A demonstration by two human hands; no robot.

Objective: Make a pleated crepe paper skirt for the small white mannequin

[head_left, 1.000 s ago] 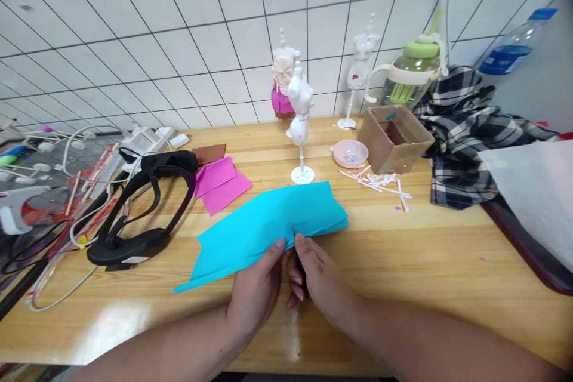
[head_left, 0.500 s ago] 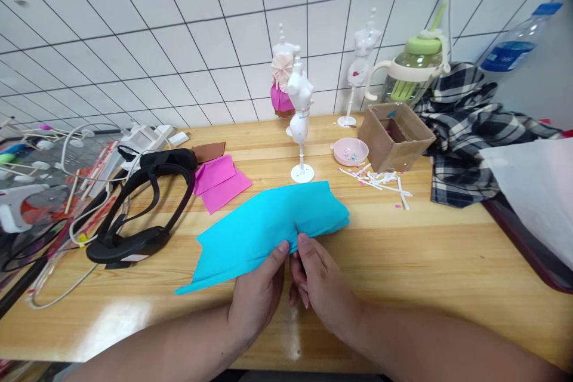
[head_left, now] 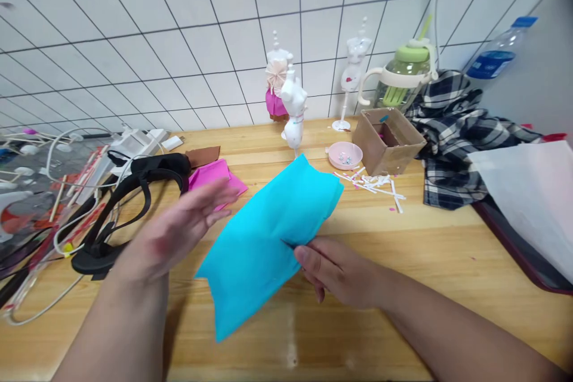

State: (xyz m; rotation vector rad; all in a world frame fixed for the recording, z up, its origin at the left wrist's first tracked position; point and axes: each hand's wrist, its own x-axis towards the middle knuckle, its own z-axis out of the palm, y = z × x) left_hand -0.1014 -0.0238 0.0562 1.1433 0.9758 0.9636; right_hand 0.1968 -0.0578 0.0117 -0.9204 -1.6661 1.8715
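A bright blue sheet (head_left: 264, 239), with uneven ends, is held up at a slant over the wooden table. My right hand (head_left: 333, 268) pinches its lower right edge between thumb and fingers; a thin dark tip lies at the thumb, and what it belongs to is hidden. My left hand (head_left: 188, 221) is off the sheet, raised to its left, fingers stretched out and slightly blurred, with nothing in it. Beyond the sheet stands a white mini dress form (head_left: 294, 110), its base hidden by the sheet. Pink cloth pieces (head_left: 210, 174) lie partly behind my left hand.
A black headset strap (head_left: 179, 162) and cables lie left. At the back are two more dress forms, a pink dish (head_left: 345, 156), a cardboard box (head_left: 387, 146), white paper strips (head_left: 376, 182) and a green-lidded jug (head_left: 403, 74). Plaid cloth (head_left: 447, 131) and a bottle (head_left: 496, 59) stand right.
My left hand has let go of the blue sheet, moved up and left, and opened. The sheet has tilted, its left end lower, still in my right hand. The view has shifted slightly.
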